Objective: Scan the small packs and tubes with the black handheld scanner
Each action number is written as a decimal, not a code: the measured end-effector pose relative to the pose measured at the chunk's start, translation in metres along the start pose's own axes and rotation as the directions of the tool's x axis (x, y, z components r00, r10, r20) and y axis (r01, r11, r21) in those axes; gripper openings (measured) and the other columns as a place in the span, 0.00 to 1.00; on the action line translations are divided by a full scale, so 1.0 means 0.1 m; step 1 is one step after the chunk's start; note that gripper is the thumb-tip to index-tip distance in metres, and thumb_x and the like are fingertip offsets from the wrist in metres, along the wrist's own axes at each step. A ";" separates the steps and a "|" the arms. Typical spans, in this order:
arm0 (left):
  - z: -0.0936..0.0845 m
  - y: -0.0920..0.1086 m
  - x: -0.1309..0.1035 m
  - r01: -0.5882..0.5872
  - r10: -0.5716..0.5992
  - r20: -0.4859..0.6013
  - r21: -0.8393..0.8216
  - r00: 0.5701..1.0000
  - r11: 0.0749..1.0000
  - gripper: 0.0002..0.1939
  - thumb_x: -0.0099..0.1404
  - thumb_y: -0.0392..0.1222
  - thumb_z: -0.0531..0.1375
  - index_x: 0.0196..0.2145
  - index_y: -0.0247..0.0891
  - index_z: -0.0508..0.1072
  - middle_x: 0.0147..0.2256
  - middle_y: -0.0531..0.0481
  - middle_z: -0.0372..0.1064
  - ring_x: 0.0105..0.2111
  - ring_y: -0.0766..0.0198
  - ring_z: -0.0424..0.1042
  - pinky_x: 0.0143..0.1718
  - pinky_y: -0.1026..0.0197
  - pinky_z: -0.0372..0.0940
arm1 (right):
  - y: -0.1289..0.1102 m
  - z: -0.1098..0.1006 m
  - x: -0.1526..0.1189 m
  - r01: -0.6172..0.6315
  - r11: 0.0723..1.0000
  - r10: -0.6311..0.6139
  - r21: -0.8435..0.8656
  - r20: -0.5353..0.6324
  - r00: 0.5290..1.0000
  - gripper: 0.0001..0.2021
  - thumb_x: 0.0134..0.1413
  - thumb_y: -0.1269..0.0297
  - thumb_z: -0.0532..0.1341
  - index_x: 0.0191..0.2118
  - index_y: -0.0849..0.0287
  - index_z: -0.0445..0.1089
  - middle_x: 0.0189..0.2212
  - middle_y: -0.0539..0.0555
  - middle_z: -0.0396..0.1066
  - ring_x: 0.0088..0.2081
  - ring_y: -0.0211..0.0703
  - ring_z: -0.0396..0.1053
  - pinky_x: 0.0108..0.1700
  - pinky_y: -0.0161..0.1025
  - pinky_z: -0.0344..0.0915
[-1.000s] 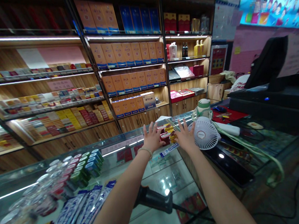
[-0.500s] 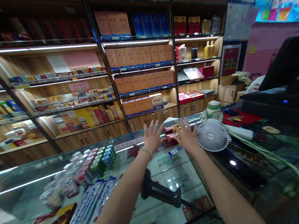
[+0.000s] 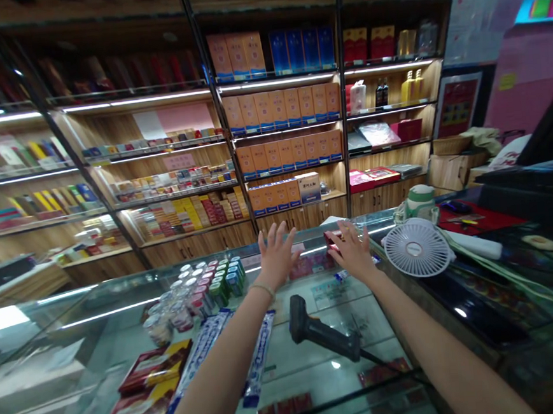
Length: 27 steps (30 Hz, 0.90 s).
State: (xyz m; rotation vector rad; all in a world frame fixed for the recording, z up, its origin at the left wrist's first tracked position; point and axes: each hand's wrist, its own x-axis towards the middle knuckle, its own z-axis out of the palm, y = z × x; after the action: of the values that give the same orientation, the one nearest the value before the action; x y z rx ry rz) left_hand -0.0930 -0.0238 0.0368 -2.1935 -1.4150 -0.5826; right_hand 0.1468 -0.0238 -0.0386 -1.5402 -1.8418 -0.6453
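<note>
Over the glass counter (image 3: 289, 372) my left hand (image 3: 277, 256) is open, fingers spread, holding nothing. My right hand (image 3: 353, 252) is open too, its fingers apart, beside a small red pack (image 3: 329, 241) that it partly hides; whether it touches the pack I cannot tell. A blue-and-white wrapper (image 3: 342, 276) lies just under the right hand. Below and between my forearms rests a black barcode scanner (image 3: 322, 331) with its cable. Left of my left hand stand rows of small round containers (image 3: 201, 289), white, pink, green and blue.
Long blue-and-white packets (image 3: 202, 353) and red-and-yellow packs (image 3: 147, 389) lie at the left. On the right are a white fan (image 3: 416, 249), a green-and-white bottle (image 3: 420, 202), a dark phone-like slab (image 3: 476, 312) and a cable (image 3: 516, 277). Shelves with orange boxes (image 3: 288, 107) stand behind the counter.
The view has swung left, so counter and shelves sit further right. My left hand has moved left relative to the counter goods; the right hand now covers more of the red packs. Both hands stay open.
</note>
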 end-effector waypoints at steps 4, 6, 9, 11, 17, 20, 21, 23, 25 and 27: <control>-0.22 -0.22 -0.18 0.016 -0.016 -0.005 0.033 1.000 0.999 0.32 0.69 0.57 0.56 0.68 0.51 0.60 0.72 0.44 0.47 0.72 0.45 0.43 0.70 0.32 0.29 | -0.19 -0.07 0.06 0.056 0.997 -0.058 0.049 0.045 0.997 0.27 0.66 0.50 0.57 0.67 0.48 0.61 0.73 0.60 0.47 0.73 0.60 0.40 0.69 0.68 0.28; -0.31 -0.33 -0.29 0.022 -0.022 -0.001 0.050 1.000 0.999 0.32 0.69 0.58 0.56 0.68 0.51 0.59 0.72 0.44 0.47 0.72 0.45 0.42 0.70 0.32 0.29 | -0.29 -0.12 0.08 0.097 0.993 -0.102 0.071 0.068 0.992 0.27 0.66 0.51 0.56 0.68 0.47 0.60 0.73 0.60 0.45 0.73 0.59 0.39 0.69 0.67 0.28; -0.45 -0.47 -0.44 0.057 -0.058 0.002 0.069 0.998 0.996 0.33 0.69 0.59 0.55 0.68 0.51 0.59 0.72 0.44 0.47 0.72 0.45 0.43 0.70 0.33 0.29 | -0.46 -0.20 0.11 0.154 0.983 -0.163 0.103 0.092 0.982 0.27 0.67 0.51 0.55 0.68 0.47 0.59 0.74 0.59 0.44 0.73 0.58 0.38 0.70 0.65 0.30; -0.53 -0.54 -0.54 0.082 -0.083 0.010 0.080 0.997 0.993 0.32 0.69 0.59 0.55 0.68 0.51 0.59 0.72 0.44 0.48 0.72 0.45 0.43 0.70 0.34 0.29 | -0.56 -0.24 0.12 0.174 0.978 -0.186 0.118 0.098 0.978 0.27 0.67 0.51 0.55 0.68 0.47 0.60 0.74 0.59 0.45 0.73 0.58 0.38 0.70 0.64 0.31; -0.76 -0.79 -0.84 0.116 -0.118 0.018 0.099 0.993 0.988 0.30 0.69 0.56 0.57 0.66 0.51 0.63 0.71 0.44 0.51 0.71 0.44 0.47 0.71 0.36 0.33 | -0.88 -0.33 0.11 0.223 0.964 -0.238 0.142 0.093 0.967 0.25 0.68 0.52 0.53 0.67 0.50 0.62 0.72 0.60 0.49 0.72 0.58 0.42 0.70 0.62 0.36; -0.86 -0.94 -1.03 0.109 -0.109 -0.004 0.124 0.994 0.986 0.29 0.69 0.56 0.57 0.65 0.50 0.65 0.70 0.43 0.53 0.70 0.44 0.49 0.70 0.36 0.37 | -1.07 -0.42 0.10 0.249 0.956 -0.263 0.152 0.081 0.961 0.25 0.68 0.51 0.53 0.66 0.50 0.63 0.71 0.61 0.51 0.71 0.58 0.44 0.69 0.61 0.40; -0.90 -1.00 -1.09 0.106 -0.105 -0.011 0.137 0.994 0.985 0.28 0.69 0.56 0.57 0.65 0.49 0.66 0.70 0.42 0.54 0.70 0.43 0.49 0.70 0.35 0.38 | -1.14 -0.45 0.10 0.261 0.952 -0.275 0.159 0.076 0.958 0.25 0.68 0.52 0.53 0.66 0.50 0.63 0.71 0.61 0.51 0.71 0.58 0.45 0.68 0.61 0.41; -0.97 -1.09 -1.23 0.104 -0.102 -0.020 0.161 0.995 0.981 0.28 0.70 0.55 0.57 0.64 0.48 0.67 0.69 0.40 0.55 0.69 0.43 0.50 0.69 0.35 0.41 | -1.30 -0.51 0.09 0.284 0.943 -0.299 0.176 0.070 0.951 0.25 0.68 0.52 0.53 0.66 0.50 0.63 0.71 0.61 0.52 0.71 0.58 0.46 0.68 0.60 0.43; -1.04 -1.18 -1.36 0.109 -0.107 -0.022 0.177 0.994 0.978 0.27 0.70 0.55 0.57 0.63 0.48 0.68 0.68 0.40 0.56 0.69 0.43 0.51 0.68 0.36 0.43 | -1.46 -0.55 0.07 0.308 0.930 -0.328 0.201 0.073 0.942 0.24 0.69 0.52 0.52 0.66 0.51 0.63 0.71 0.61 0.52 0.71 0.57 0.46 0.67 0.58 0.45; -1.11 -1.26 -1.48 0.117 -0.115 -0.021 0.184 0.993 0.976 0.27 0.70 0.54 0.57 0.64 0.48 0.67 0.68 0.40 0.57 0.69 0.43 0.51 0.68 0.36 0.44 | -1.62 -0.58 0.05 0.329 0.915 -0.356 0.232 0.082 0.931 0.24 0.69 0.51 0.52 0.66 0.52 0.63 0.71 0.61 0.52 0.71 0.57 0.47 0.67 0.57 0.47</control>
State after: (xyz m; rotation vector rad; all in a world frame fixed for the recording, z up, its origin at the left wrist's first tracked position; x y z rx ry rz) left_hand -0.2764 -0.1503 0.0596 -1.9710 -1.5350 -0.4795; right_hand -0.0030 -0.0936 0.0097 -1.1465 -2.2236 -0.4926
